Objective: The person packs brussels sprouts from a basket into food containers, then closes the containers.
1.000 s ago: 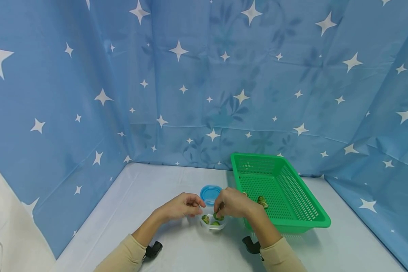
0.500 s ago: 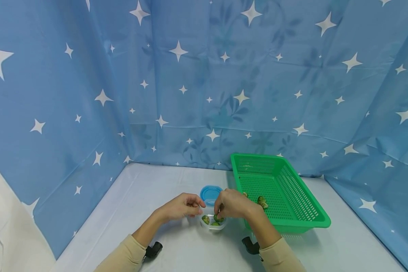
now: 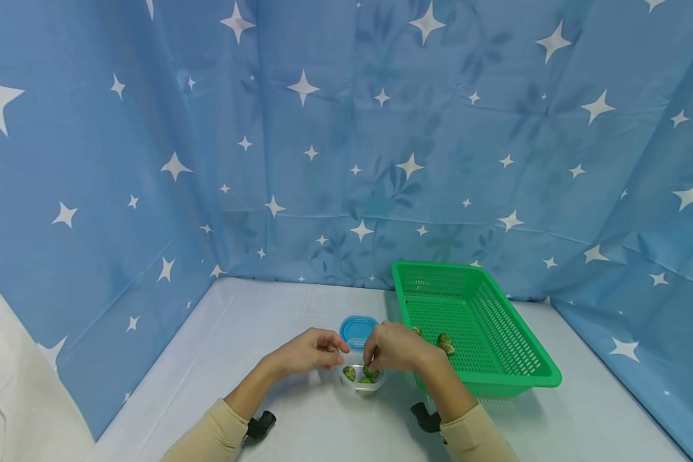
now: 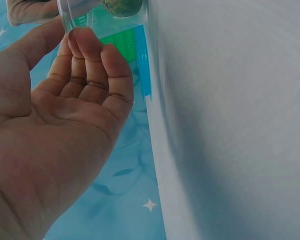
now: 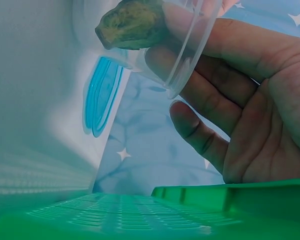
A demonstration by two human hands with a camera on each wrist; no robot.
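Observation:
A small clear plastic container [image 3: 362,389] sits on the table with a few Brussels sprouts [image 3: 349,373] inside. My left hand [image 3: 308,351] is at its left rim, where the left wrist view has thumb and fingertips [image 4: 85,42] meeting the clear edge. From the right, my right hand [image 3: 398,346] reaches over the rim. Its thumb and index finger pinch a Brussels sprout [image 5: 135,25] inside the container, as the right wrist view shows. The remaining right fingers stay outside, below the rim in that view.
Behind the container lies a blue lid [image 3: 357,327]. To the right stands a large green basket [image 3: 531,372] with slotted sides, and a few more sprouts [image 3: 446,343] lie in it. A blue starred curtain [image 3: 323,192] closes off the table's back and sides.
My right hand has dipped slightly, and the sprout in its fingers sits a little lower in the container. My left hand stays where it was.

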